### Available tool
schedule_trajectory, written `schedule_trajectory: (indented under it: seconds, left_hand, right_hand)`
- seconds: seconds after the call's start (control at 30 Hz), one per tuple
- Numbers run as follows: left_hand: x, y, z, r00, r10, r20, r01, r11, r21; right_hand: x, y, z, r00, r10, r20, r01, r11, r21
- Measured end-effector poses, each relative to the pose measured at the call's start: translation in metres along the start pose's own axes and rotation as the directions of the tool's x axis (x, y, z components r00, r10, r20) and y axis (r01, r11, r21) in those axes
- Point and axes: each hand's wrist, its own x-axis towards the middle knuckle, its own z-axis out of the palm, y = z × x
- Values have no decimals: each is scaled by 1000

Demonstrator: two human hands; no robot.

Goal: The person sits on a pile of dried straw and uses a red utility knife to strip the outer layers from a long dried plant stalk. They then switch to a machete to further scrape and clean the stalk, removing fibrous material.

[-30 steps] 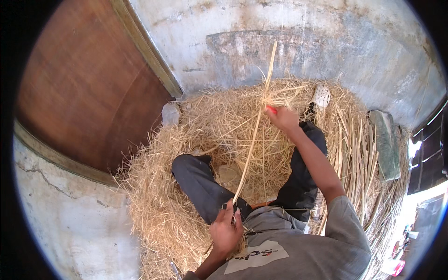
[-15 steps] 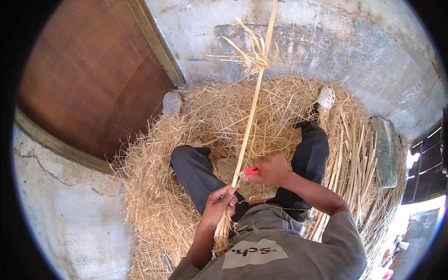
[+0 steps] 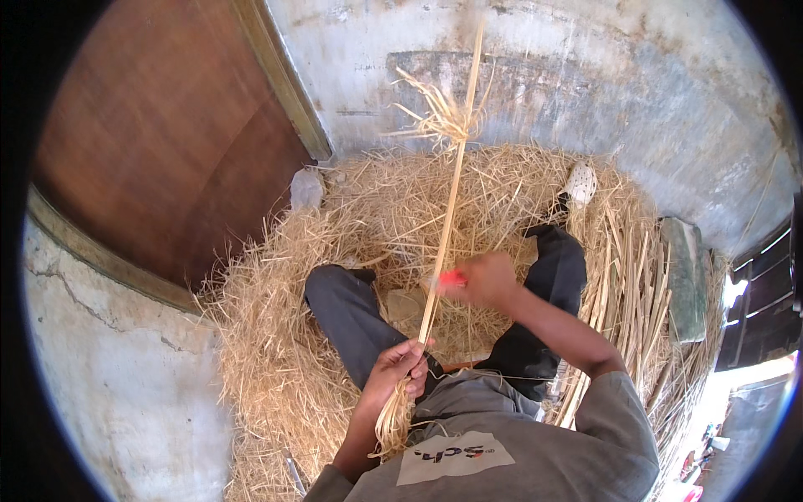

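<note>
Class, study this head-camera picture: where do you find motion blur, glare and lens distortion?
Head view, centre: motion blur smears the right hand and its red-handled tool, while the left hand, gripping a pale plant strip, looks sharper; head view, right edge: glare washes out detail; head view, left: the wooden frame curves with the fisheye.

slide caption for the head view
Left hand grips a pale strip, right hand holds a red tool beside it, straw all around.

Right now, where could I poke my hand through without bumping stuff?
There's an open gap above the straw, between the pale strip and the left knee. It's crowded around the right hand, with the red tool near the strip.
</note>
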Motion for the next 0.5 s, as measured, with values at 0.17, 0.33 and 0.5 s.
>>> schedule_trajectory:
  seconds: [0.17,0.33,0.5]
  left_hand:
    - [-7,-4,4,1000,-12,-20,13,999,42]
    - [-11,-3,5,1000,-23,-5,23,998,54]
    - [-19,-15,14,993,-104,-52,109,989,99]
  right_hand:
    - [20,35,-8,996,56,-76,-62,995,-72]
    - [19,24,-10,1000,0,19,2,990,-140]
    - [42,85,-19,973,191,-130,-213,961,-178]
